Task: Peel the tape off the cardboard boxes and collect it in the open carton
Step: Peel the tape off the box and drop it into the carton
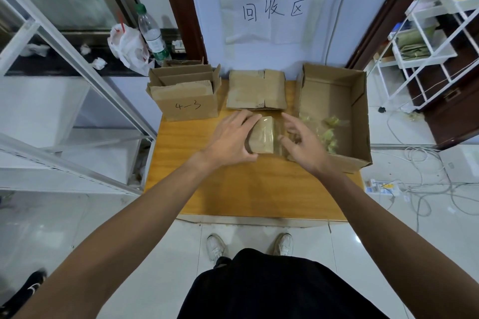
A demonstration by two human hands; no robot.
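Centrally on the wooden tabletop, the left hand grips a small flattened cardboard box, its fingers curled over the far-left edge, while a strip of clear tape stands off the box's right edge toward the right hand. That hand's fingers are half curled and spread beside the strip; whether they pinch it cannot be told. Just right, the open carton holds crumpled tape wads; a stack of flattened boxes lies far centre, and a box marked "4-3" stands far left.
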